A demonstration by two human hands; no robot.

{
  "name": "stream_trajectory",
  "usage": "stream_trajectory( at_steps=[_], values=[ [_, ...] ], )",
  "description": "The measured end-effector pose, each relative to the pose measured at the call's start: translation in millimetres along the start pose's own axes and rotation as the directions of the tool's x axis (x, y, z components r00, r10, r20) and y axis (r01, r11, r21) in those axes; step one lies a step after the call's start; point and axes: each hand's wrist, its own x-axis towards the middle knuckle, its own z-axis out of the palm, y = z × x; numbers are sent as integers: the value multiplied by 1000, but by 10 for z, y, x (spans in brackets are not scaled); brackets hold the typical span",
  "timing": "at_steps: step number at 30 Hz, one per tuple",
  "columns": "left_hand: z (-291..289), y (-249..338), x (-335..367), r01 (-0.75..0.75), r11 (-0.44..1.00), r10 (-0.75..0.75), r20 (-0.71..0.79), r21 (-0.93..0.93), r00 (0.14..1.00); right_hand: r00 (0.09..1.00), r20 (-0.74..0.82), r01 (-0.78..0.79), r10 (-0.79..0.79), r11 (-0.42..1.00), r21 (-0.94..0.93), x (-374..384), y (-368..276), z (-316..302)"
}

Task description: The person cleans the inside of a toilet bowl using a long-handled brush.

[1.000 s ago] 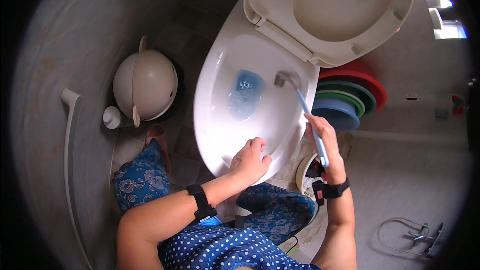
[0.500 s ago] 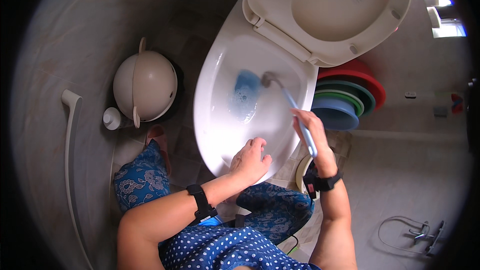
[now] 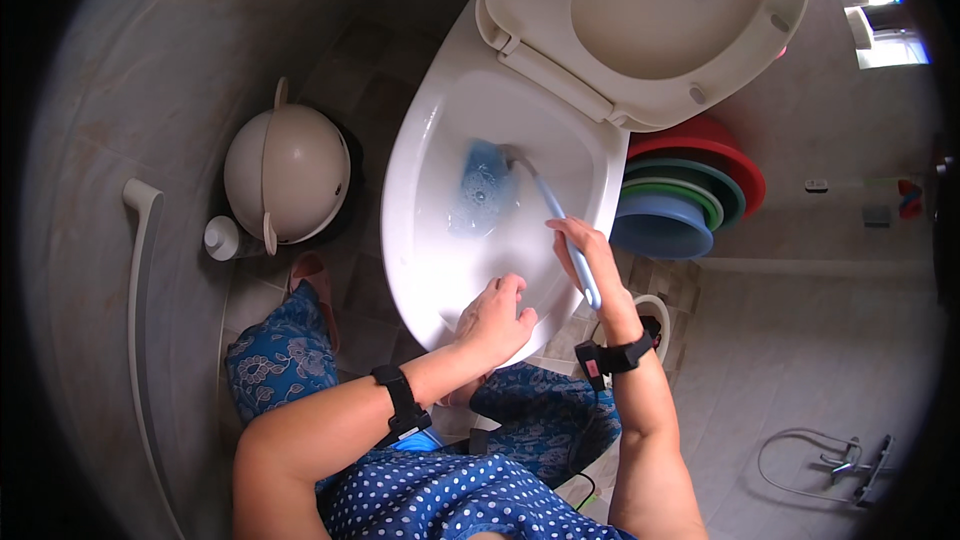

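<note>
The white toilet bowl (image 3: 415, 270) lies before me with foamy blue water (image 3: 480, 190) at its bottom. My right hand (image 3: 585, 255) is wrapped round the pale blue handle of a toilet brush (image 3: 545, 190). The brush's greyish head is inside the bowl, at the right edge of the water. My left hand (image 3: 495, 320) is over the bowl's near edge, with loosely bent fingers, thumb apart and nothing in it. Whether it touches the rim I cannot tell. Both wrists wear black straps.
The toilet's lid and seat (image 3: 650, 90) are raised at the back. Stacked basins (image 3: 665, 225) stand to the right. A round beige bin (image 3: 295, 175) and a white bottle (image 3: 222, 238) are at the left, near a grab bar (image 3: 140, 290). A pale bucket (image 3: 655, 315) stands behind my right wrist.
My right hand has moved left with the brush, and the brush head has shifted left to the water's edge. My left hand has stayed almost where it was.
</note>
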Motion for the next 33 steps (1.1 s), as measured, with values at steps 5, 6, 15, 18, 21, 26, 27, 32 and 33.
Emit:
stream_trajectory(
  at_steps=[5,6,15,18,21,26,27,32,33],
  values=[
    [-65,-50,-5,30,1000,-29,-26,10,999,989,-134,-84,65,987,-138,-134,-266,-99],
    [-94,-51,-14,37,999,-36,-31,23,999,978,-201,-94,55,978,-189,-172,-309,-125],
    [-64,-25,-31,45,998,-46,35,37,998,953,-116,-255,280,947,193,-100,-266,-2],
    [-183,-61,-85,80,993,-85,52,88,995,928,-153,-329,340,940,95,-197,-613,-284],
    [-224,-87,-158,91,987,-104,100,130,990,898,-224,-398,380,916,-42,-216,-743,-491],
    [-209,-15,-223,11,979,-50,188,205,981,905,-246,-326,346,938,122,-58,-448,-135],
    [-204,0,-228,-26,974,-21,202,226,979,897,-210,-377,389,921,98,-126,-426,-199],
    [-238,2,-290,-53,962,-1,199,268,980,956,-285,-168,66,922,-350,-234,-798,-511],
    [-244,-10,-306,-76,959,22,195,274,980,973,-229,-95,27,952,-291,-216,-758,-486]
  ],
)
